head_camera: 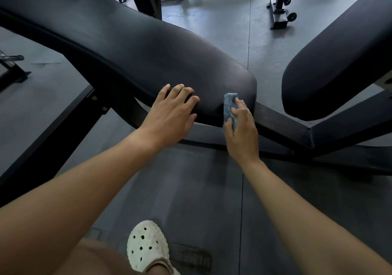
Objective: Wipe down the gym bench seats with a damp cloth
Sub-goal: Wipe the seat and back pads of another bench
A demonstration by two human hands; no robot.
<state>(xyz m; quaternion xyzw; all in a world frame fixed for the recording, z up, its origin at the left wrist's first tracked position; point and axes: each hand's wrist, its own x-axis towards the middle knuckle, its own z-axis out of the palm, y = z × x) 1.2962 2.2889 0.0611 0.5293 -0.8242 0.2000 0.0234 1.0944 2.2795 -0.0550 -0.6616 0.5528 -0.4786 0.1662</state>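
left hand [174,113] is resting palm down on the near edge of the long bench pad [127,47], fingers spread and relaxed over the rounded side, holding nothing; it seems to be steadying the body rather than doing any cleaning. the pad's long axis is running from the upper left of the view down to a rounded end at the lower right, and that end is sitting between the two hands and the frame bar [282,126].

just right of the left hand, the blue cloth [230,107] is lying folded against the pad's near side wall, close to the rounded end. the right hand [241,132] is gripping it, with thumb and fingers curled around the folded wad, and is pressing it onto the vinyl.

judging from this, the side near the end is being wiped, and most of the pad's length is lying up and to the left of the cloth, past the left hand, which is standing in that path along the edge. further right, across a gap of floor, a second bench pad [339,62] is sitting well apart from the cloth, nearer the right hand than the left.
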